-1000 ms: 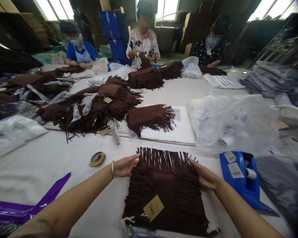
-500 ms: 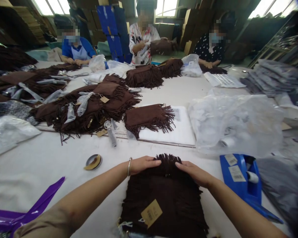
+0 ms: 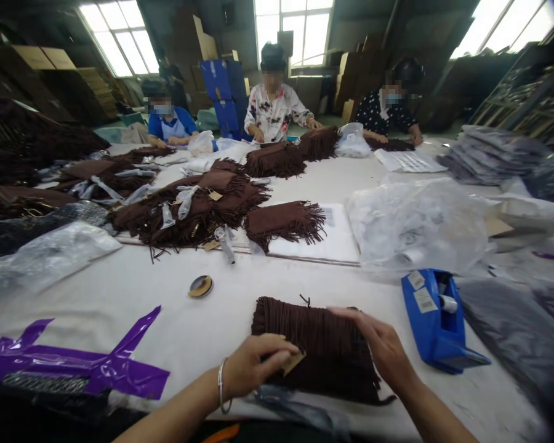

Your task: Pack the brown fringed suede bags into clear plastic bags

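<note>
A dark brown fringed bag lies on the white-covered table in front of me, its strands lying in rows across the far part. My left hand is closed on the tan paper tag, between thumb and fingers, over the bag's left part. At the right side, my right hand lies with straight fingers along the bag's far right edge. A clear plastic wrapping shows at the near edge, partly under my left wrist.
To the right stands a blue tape dispenser. Purple tape crosses the near left. A small round dish sits beyond my left hand. Farther off are piled brown fringed bags, a clear plastic bag and several people working.
My left hand has come from the fringe at the far edge to the tag. My right hand has shifted to the right edge. The strands now lie across the bag. The view has tilted up.
</note>
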The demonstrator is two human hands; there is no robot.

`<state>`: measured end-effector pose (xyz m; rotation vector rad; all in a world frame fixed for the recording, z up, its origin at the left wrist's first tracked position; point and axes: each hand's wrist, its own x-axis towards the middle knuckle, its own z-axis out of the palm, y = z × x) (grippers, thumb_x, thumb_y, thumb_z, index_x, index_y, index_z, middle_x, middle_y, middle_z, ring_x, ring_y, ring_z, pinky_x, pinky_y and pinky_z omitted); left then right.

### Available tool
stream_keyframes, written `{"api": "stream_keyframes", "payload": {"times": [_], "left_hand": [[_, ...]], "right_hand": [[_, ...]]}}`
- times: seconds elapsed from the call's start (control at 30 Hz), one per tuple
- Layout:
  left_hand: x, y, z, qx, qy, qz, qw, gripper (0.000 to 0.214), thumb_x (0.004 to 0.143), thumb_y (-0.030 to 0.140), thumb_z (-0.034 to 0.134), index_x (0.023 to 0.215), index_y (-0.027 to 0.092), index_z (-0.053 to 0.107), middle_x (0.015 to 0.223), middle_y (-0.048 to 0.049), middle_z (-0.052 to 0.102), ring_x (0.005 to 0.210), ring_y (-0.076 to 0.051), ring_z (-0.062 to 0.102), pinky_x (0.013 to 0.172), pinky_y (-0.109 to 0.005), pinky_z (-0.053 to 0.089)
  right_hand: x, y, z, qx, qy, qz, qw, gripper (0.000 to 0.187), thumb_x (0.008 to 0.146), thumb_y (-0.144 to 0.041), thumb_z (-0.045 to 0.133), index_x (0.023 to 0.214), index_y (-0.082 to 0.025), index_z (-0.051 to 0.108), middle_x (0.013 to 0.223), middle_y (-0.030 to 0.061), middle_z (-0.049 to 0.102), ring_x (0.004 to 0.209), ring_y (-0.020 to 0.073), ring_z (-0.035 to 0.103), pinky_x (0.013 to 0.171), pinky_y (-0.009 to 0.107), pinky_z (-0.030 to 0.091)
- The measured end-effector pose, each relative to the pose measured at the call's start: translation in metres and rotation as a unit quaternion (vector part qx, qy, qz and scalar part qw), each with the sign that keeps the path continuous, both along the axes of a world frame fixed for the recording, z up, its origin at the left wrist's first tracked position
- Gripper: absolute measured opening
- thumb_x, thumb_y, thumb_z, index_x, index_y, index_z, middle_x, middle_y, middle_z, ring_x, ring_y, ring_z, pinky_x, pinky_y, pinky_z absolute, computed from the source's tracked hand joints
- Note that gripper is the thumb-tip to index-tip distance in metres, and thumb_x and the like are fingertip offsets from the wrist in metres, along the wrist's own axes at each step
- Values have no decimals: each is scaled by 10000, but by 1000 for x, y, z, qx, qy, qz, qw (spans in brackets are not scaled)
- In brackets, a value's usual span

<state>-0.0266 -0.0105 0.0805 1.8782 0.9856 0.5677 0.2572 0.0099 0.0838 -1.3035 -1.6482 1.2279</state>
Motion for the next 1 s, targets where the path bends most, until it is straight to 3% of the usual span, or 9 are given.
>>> {"api": "stream_keyframes", "payload": {"times": [0.1,0.23,0.33,0.43,0.5,0.57,0.7,0.87,1.0], "left_hand": [[-7,23,1,2,22,184,983,346,929,383,381,921,182,663,873,-34,691,862,-164,629,826,-266,482],[-15,43,-1,40,48,223,973,314,894,404,441,835,181,654,807,-23,668,802,-169,607,788,-268,461],[-34,45,-8,31,24,261,965,329,898,416,422,860,185,654,821,-17,669,832,-168,608,826,-269,449],[-75,47,-19,30,34,339,940,333,876,435,450,936,178,653,842,-26,679,860,-183,612,849,-285,447],[-108,52,-27,49,68,403,911,352,863,444,461,1003,176,640,891,-35,683,871,-189,615,844,-289,452],[-138,59,-32,87,164,436,880,374,879,429,422,1055,172,628,984,-54,669,909,-191,603,853,-288,449],[-171,76,-33,113,381,391,830,339,878,351,413,972,174,687,957,-95,655,961,-228,561,895,-323,407],[-171,98,-24,74,470,319,820,225,793,272,526,756,176,726,804,-114,656,886,-254,576,801,-323,423],[-156,113,-14,75,518,235,819,288,839,252,450,822,144,717,821,-129,661,857,-258,590,819,-364,421]], "right_hand": [[-20,61,-1,-36,-99,-20,994,431,872,-557,426,914,-226,699,948,72,699,1044,281,577,979,412,369],[-59,98,-18,-61,-105,62,991,497,850,-594,439,715,-191,696,651,65,676,775,253,643,840,388,450],[-69,73,-27,-52,-82,102,990,528,913,-562,313,901,-198,695,806,54,698,833,232,636,852,374,454],[-54,24,-27,-2,-82,170,982,381,924,-487,384,1127,-272,624,1031,22,674,1089,236,550,998,385,370],[-37,-2,-23,39,-91,244,965,335,914,-423,450,1208,-322,574,1162,6,627,1219,251,448,1067,420,296],[-23,-11,-21,71,-80,252,962,341,924,-382,432,1243,-341,546,1261,0,565,1279,259,376,1090,450,264],[-31,16,-26,102,-73,135,983,383,927,-385,423,1300,-332,490,1377,-3,452,1319,260,313,1121,490,190],[-70,33,-46,95,-153,250,951,513,862,-500,526,1338,-333,430,1434,5,363,1337,269,279,1129,503,153],[-73,26,-53,121,-221,264,931,551,889,-553,440,1379,-311,367,1460,17,316,1350,231,256,1135,455,169]]}}
